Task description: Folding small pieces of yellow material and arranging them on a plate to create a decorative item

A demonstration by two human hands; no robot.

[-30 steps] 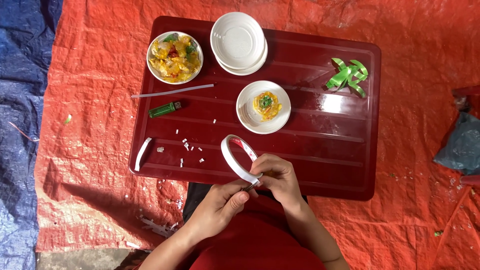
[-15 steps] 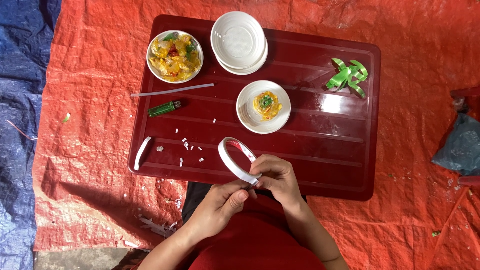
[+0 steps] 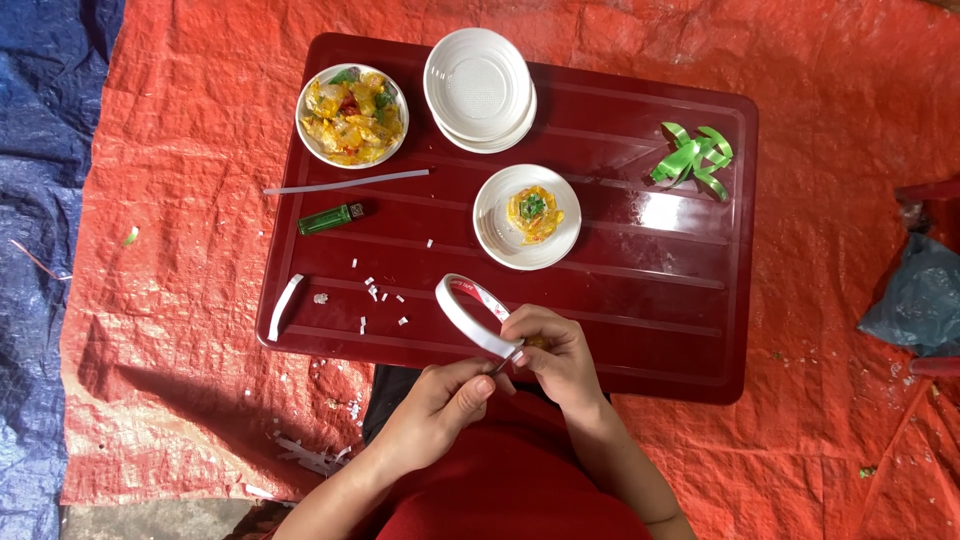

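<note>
Head view, looking down on a dark red table (image 3: 640,330) over an orange tarp (image 3: 180,200). At the near edge, a white tape roll (image 3: 468,312) held up on edge just above the table. Right hand (image 3: 560,358) curled round the roll's lower end, fingers closed on it. Left hand (image 3: 445,400) pinching something thin at the roll's bottom, thumb pressed to forefinger; tape end or small tool, too small to tell.

Judged done: one small white plate (image 3: 527,217) in the middle already carrying a little yellow-and-green piece (image 3: 534,207). Judged left: a stack of bare plates (image 3: 480,88) at the far edge, and a bowl (image 3: 351,115) nearby heaped with yellow wrapped bits. So early going, by the look of it.

Also on the table: green ribbon curls (image 3: 694,157) at far right, a green lighter (image 3: 331,219), a pale strip (image 3: 346,183), a short white strip (image 3: 285,306) at the left edge, white scraps (image 3: 378,296) scattered between.
</note>
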